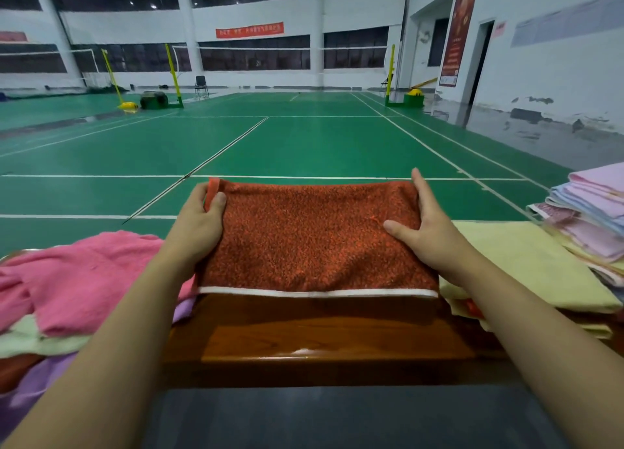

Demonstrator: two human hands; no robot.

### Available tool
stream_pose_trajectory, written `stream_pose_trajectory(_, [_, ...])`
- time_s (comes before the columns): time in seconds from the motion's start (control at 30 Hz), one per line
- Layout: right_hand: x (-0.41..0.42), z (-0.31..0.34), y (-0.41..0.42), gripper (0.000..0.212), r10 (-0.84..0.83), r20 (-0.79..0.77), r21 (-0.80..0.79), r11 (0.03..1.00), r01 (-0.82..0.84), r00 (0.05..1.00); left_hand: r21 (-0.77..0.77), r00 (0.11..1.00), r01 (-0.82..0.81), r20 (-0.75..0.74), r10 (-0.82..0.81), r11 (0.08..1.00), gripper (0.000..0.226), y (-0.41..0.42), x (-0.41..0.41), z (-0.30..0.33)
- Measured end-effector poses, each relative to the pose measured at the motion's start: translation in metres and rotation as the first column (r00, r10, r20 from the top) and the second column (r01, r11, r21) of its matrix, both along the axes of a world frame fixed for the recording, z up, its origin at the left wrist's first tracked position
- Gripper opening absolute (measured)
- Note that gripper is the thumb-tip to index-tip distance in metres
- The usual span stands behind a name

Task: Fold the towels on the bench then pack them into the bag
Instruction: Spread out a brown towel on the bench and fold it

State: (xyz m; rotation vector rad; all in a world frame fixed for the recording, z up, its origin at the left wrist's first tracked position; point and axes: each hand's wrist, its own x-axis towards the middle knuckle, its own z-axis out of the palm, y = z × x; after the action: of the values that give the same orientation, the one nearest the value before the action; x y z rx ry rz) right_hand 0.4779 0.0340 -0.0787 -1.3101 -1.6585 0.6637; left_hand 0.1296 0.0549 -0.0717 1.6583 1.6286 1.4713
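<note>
An orange towel [314, 236] lies in the middle of the wooden table [337, 344]. It looks folded already, with a white stripe along its near edge. It sits flat, so the next fold can come out neat.

The left hand [199, 225] holds the far left corner. Its thumb is on top and its fingers [199, 192] curl round the edge, pinching a small flap that sticks up. I think this keeps the corner from slipping.

The right hand [425, 229] lies on the right side of the towel. Its fingers are straight and spread, and they hold nothing. They just press the cloth flat along that edge.

On the left is a messy pile of towels [67, 280], pink, pale green and purple. These still need folding. On the right is a yellow towel [526, 266], and past it a neat stack of folded towels [594, 219] in pink and blue.

There is bare table in front of the orange towel, so there is room to fold it toward the person. The piles are close on both sides, so there is less room that way. The far edge of the towel is near the far edge of the table.

I cannot see the bag anywhere.
</note>
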Motion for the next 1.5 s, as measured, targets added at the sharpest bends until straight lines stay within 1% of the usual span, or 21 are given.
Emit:
stream_pose_trajectory(0.1, [0.0, -0.002, -0.005, 0.109, 0.099, -0.034, -0.181, 0.978, -0.104, 0.994, -0.122, 0.997, 0.07, 0.034, -0.066, 0.99, 0.023, 0.001, -0.007, -0.004])
stream_pose_trajectory(0.17, [-0.002, -0.005, -0.008, 0.105, 0.082, -0.049, -0.199, 0.976, -0.09, 0.995, -0.184, 0.996, 0.083, 0.036, -0.077, 0.98, 0.019, 0.002, -0.011, -0.006])
stream_pose_trajectory(0.27, [-0.006, -0.014, -0.008, 0.078, -0.021, 0.126, -0.127, 0.991, 0.037, 0.992, -0.293, 0.998, 0.053, -0.002, -0.056, 0.955, 0.027, 0.004, -0.015, -0.013])
stream_pose_trajectory(0.37, [-0.01, -0.025, -0.009, 0.049, -0.111, 0.328, -0.122, 0.98, 0.159, 0.938, -0.359, 0.989, -0.018, -0.14, -0.035, 0.933, 0.038, 0.003, -0.011, -0.024])
stream_pose_trajectory(0.43, [-0.014, -0.028, -0.011, 0.044, -0.175, 0.466, -0.081, 0.968, 0.239, 0.867, -0.379, 0.974, -0.051, -0.222, -0.037, 0.924, 0.041, 0.002, -0.006, -0.035])
stream_pose_trajectory(0.5, [-0.017, -0.03, -0.013, 0.042, -0.212, 0.522, -0.058, 0.958, 0.282, 0.826, -0.405, 0.958, -0.078, -0.284, -0.044, 0.911, 0.043, 0.003, -0.005, -0.044])
stream_pose_trajectory(0.6, [-0.017, -0.031, -0.012, 0.038, -0.262, 0.471, -0.06, 0.943, 0.327, 0.842, -0.412, 0.951, -0.132, -0.31, -0.002, 0.902, 0.043, 0.007, -0.007, -0.049])
stream_pose_trajectory(0.67, [-0.017, -0.033, -0.012, 0.035, -0.304, 0.326, -0.059, 0.938, 0.341, 0.895, -0.405, 0.942, -0.165, -0.335, 0.022, 0.899, 0.043, 0.01, -0.007, -0.05])
stream_pose_trajectory(0.77, [-0.015, -0.033, -0.01, 0.036, -0.309, 0.065, -0.163, 0.935, 0.315, 0.949, -0.414, 0.917, -0.215, -0.397, 0.037, 0.885, 0.045, 0.013, -0.006, -0.051])
stream_pose_trajectory(0.8, [-0.013, -0.033, -0.011, 0.039, -0.287, 0.085, -0.191, 0.935, 0.299, 0.954, -0.42, 0.89, -0.253, -0.453, 0.04, 0.871, 0.046, 0.012, -0.006, -0.049])
stream_pose_trajectory(0.83, [-0.01, -0.031, -0.011, 0.044, -0.256, 0.199, -0.204, 0.933, 0.295, 0.946, -0.415, 0.844, -0.309, -0.535, 0.045, 0.856, 0.047, 0.01, -0.005, -0.047])
stream_pose_trajectory(0.9, [-0.007, -0.029, -0.012, 0.052, -0.199, 0.553, -0.154, 0.93, 0.334, 0.809, -0.344, 0.711, -0.434, -0.699, 0.082, 0.833, 0.047, 0.002, -0.001, -0.037])
stream_pose_trajectory(0.97, [-0.009, -0.027, -0.015, 0.049, -0.226, 0.734, -0.018, 0.936, 0.352, 0.64, -0.259, 0.609, -0.497, -0.784, 0.12, 0.828, 0.049, -0.008, 0.01, -0.023])
stream_pose_trajectory(1.03, [-0.012, -0.025, -0.013, 0.036, -0.264, 0.709, 0.129, 0.96, 0.248, 0.653, -0.214, 0.61, -0.429, -0.785, 0.107, 0.877, 0.046, -0.016, 0.03, -0.009])
stream_pose_trajectory(1.1, [-0.02, -0.025, -0.009, 0.024, -0.153, 0.65, 0.176, 0.983, 0.049, 0.744, -0.314, 0.678, -0.209, -0.729, -0.094, 0.926, 0.043, -0.023, 0.056, -0.001])
stream_pose_trajectory(1.17, [-0.03, -0.028, -0.009, 0.025, 0.075, 0.662, 0.032, 0.991, -0.128, 0.746, -0.534, 0.708, -0.005, -0.599, -0.374, 0.845, 0.048, -0.033, 0.08, -0.004])
stream_pose_trajectory(1.23, [-0.038, -0.034, -0.009, 0.03, 0.223, 0.71, -0.136, 0.974, -0.181, 0.668, -0.687, 0.695, 0.027, -0.509, -0.508, 0.726, 0.062, -0.04, 0.096, -0.013])
stream_pose_trajectory(1.27, [-0.039, -0.036, -0.009, 0.033, 0.233, 0.75, -0.167, 0.972, -0.163, 0.619, -0.701, 0.673, -0.003, -0.529, -0.517, 0.713, 0.068, -0.039, 0.1, -0.02])
stream_pose_trajectory(1.37, [-0.04, -0.024, -0.013, 0.04, 0.205, 0.848, -0.202, 0.978, -0.059, 0.489, -0.62, 0.601, -0.119, -0.667, -0.441, 0.776, 0.072, -0.032, 0.099, -0.033])
stream_pose_trajectory(1.43, [-0.046, -0.01, -0.024, 0.044, 0.235, 0.882, -0.243, 0.969, -0.034, 0.408, -0.588, 0.557, -0.111, -0.705, -0.44, 0.801, 0.068, -0.027, 0.095, -0.041])
stream_pose_trajectory(1.5, [-0.053, -0.003, -0.036, 0.043, 0.289, 0.88, -0.284, 0.956, -0.069, 0.376, -0.551, 0.538, -0.044, -0.716, -0.445, 0.833, 0.058, -0.022, 0.09, -0.049])
